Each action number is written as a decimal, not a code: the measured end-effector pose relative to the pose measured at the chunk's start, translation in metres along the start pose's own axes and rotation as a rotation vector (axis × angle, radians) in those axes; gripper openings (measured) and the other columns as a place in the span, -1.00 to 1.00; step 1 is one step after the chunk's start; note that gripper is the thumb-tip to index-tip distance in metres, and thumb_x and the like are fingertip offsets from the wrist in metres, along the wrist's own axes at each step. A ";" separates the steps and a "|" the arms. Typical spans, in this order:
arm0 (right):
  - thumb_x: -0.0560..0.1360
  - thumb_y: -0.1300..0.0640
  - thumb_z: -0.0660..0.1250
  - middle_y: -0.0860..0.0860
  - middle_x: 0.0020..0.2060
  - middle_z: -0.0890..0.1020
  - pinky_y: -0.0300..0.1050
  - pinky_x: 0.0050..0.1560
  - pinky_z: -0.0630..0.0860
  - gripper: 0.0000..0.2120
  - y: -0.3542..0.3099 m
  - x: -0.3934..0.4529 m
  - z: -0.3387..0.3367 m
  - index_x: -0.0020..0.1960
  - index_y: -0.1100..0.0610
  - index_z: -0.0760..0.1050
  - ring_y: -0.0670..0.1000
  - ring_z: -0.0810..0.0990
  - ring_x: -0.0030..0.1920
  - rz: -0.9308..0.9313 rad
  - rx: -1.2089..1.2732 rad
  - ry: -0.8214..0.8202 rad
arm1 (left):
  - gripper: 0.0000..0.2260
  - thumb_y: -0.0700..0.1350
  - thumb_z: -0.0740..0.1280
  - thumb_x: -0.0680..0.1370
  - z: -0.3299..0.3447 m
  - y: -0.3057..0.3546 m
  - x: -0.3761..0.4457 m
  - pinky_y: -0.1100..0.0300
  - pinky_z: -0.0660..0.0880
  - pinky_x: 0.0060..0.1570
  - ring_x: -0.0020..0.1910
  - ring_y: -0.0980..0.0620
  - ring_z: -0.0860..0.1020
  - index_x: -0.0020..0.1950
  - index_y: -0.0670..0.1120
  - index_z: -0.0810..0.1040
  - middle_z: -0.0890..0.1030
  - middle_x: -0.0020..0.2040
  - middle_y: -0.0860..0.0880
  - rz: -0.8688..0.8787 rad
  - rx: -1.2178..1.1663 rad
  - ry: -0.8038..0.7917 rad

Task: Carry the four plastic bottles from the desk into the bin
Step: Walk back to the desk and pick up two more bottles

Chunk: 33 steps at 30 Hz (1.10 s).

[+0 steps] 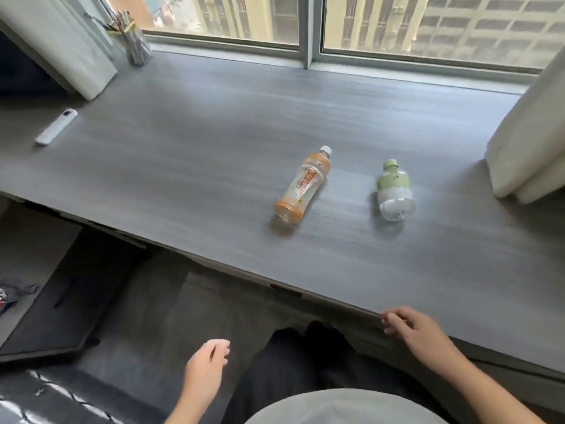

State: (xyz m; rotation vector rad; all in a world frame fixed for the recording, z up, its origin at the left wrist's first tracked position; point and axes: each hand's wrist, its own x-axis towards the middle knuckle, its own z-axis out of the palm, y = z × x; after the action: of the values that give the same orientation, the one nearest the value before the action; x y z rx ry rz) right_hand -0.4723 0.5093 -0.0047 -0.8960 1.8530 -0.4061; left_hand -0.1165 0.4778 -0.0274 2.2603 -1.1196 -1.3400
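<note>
Lying on their sides mid-frame, the orange bottle [302, 185] and green bottle [394, 191] could roll away if nudged carelessly, since left hand [204, 367] and right hand [411, 327], both loosely open, grasp nothing.

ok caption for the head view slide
Two bottles, orange and green, lie on the desk; both hands empty.

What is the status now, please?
Both hands empty: left hand low, right hand at desk edge. Orange bottle, green bottle lying there. Nothing blocking.
</note>
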 end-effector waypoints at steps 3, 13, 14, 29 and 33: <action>0.57 0.16 0.21 -0.10 -0.16 0.66 -0.09 0.05 0.51 -0.76 -0.042 0.004 -0.010 -0.17 -0.13 0.51 -0.10 0.64 -0.10 -0.072 0.085 0.045 | -0.78 -0.16 0.22 0.57 -0.001 0.058 0.013 0.17 0.47 -0.08 -0.14 0.07 0.58 -0.20 0.09 0.54 0.62 -0.16 0.06 0.178 0.093 -0.050; 0.55 0.12 0.22 -0.09 -0.17 0.65 -0.15 0.00 0.49 -0.78 -0.123 0.040 -0.033 -0.17 -0.18 0.47 -0.15 0.61 -0.08 -0.102 0.170 0.291 | -0.76 -0.01 0.27 0.53 0.056 0.239 0.094 0.16 0.43 0.01 0.07 -0.04 0.52 0.14 -0.08 0.52 0.55 0.10 -0.07 0.620 0.319 -0.133; 0.55 0.11 0.22 -0.08 -0.17 0.65 -0.15 0.00 0.49 -0.79 -0.127 0.044 -0.033 -0.16 -0.18 0.47 -0.13 0.61 -0.07 -0.093 0.177 0.301 | -0.68 0.01 0.28 0.52 0.063 0.252 0.102 0.11 0.43 0.06 0.14 -0.06 0.49 0.21 -0.10 0.48 0.53 0.17 -0.08 0.632 0.360 -0.127; 0.55 0.14 0.24 -0.02 -0.09 0.60 -0.19 -0.02 0.45 -0.80 -0.150 0.107 -0.054 0.11 0.15 0.56 -0.02 0.53 -0.11 -0.016 0.065 0.496 | -0.24 0.14 0.37 0.42 0.129 0.298 0.151 -0.07 0.46 0.09 0.28 -0.18 0.43 0.44 -0.14 0.08 0.40 0.34 -0.15 0.537 0.686 -0.135; 0.52 0.13 0.29 0.08 0.07 0.61 -0.11 0.09 0.45 -0.73 -0.153 0.127 -0.068 0.19 0.16 0.52 0.02 0.56 -0.01 -0.053 -0.027 0.554 | -0.25 0.13 0.31 0.45 0.124 0.293 0.155 -0.06 0.46 0.11 0.29 -0.17 0.42 0.48 -0.14 0.03 0.37 0.36 -0.15 0.535 0.700 -0.143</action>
State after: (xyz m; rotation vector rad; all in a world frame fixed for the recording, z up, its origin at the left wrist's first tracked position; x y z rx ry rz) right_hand -0.5010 0.3059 0.0398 -0.9124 2.3430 -0.7185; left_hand -0.3184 0.1877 -0.0175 2.0106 -2.3256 -0.9863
